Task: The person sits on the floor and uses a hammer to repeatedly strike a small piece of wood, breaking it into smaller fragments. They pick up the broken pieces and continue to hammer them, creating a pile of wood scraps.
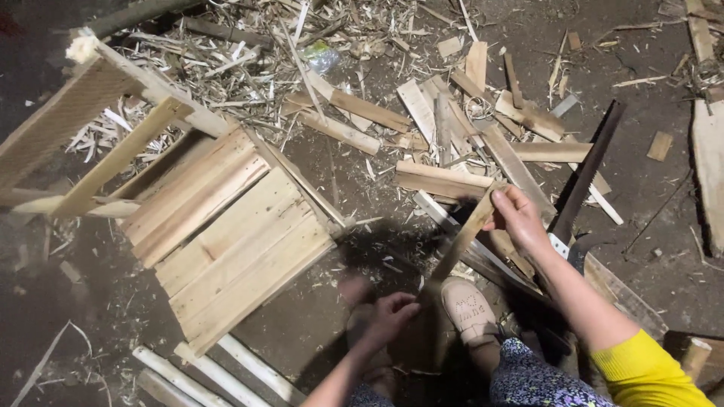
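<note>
My right hand (517, 218) grips the upper end of a thin wooden slat (461, 240) that leans down to the left. The slat's lower end reaches the ground beside my light shoe (467, 307). Close to that lower end is my left hand (392, 316), fingers curled, and I cannot see if it holds anything. A half-built wooden stool or crate (226, 226) of pale planks lies on its side to the left. A long dark hand saw (581, 185) lies just right of my right hand.
Loose offcuts and planks (441, 179) and heaps of shavings (249, 53) cover the dirt floor beyond. White peeled sticks (226, 369) lie at the bottom left. A wide board (709, 166) runs along the right edge.
</note>
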